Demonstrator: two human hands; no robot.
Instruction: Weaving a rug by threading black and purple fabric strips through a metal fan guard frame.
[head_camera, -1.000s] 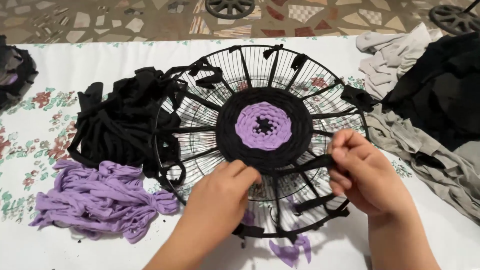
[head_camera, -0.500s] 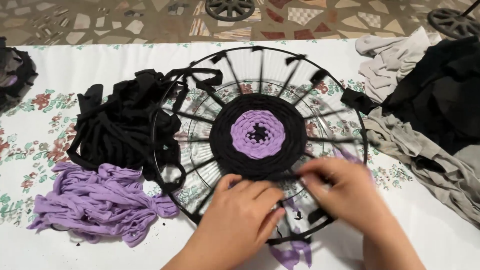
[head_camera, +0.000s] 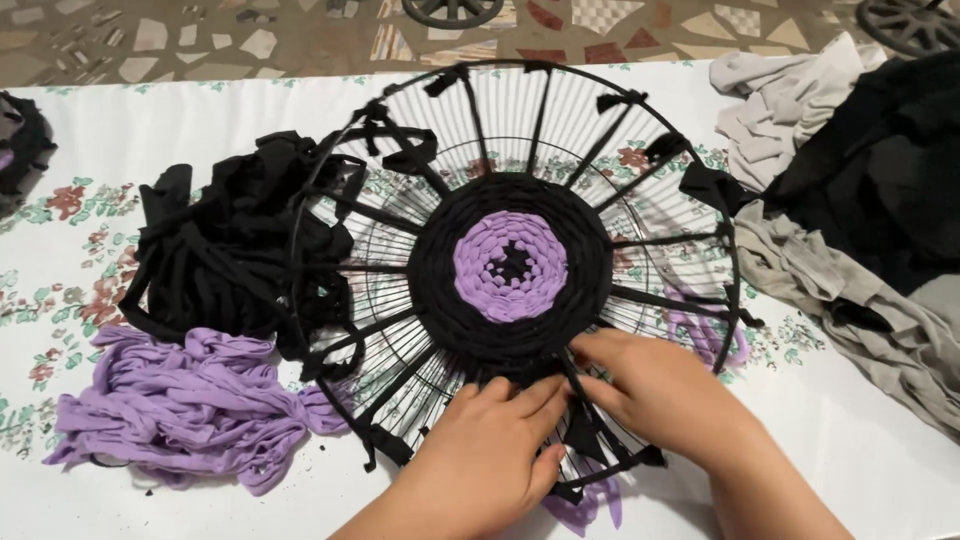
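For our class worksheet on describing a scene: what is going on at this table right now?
A person presses both hands, left hand and right hand, on the near edge of a round woven piece, purple at the centre with a black band around it. It is stretched on black strips across a circular wire frame. Piles of black fabric strips and purple fabric strips lie to the left.

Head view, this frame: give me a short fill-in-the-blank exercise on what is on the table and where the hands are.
1. The centre of the woven disc on the round wire frame is ____ in colour.
2. The ring woven around that centre is ____.
3. The left hand and right hand both rest at the disc's ____ edge.
4. The purple strip pile lies to the ____ of the frame.

Missing words: purple; black; near; left
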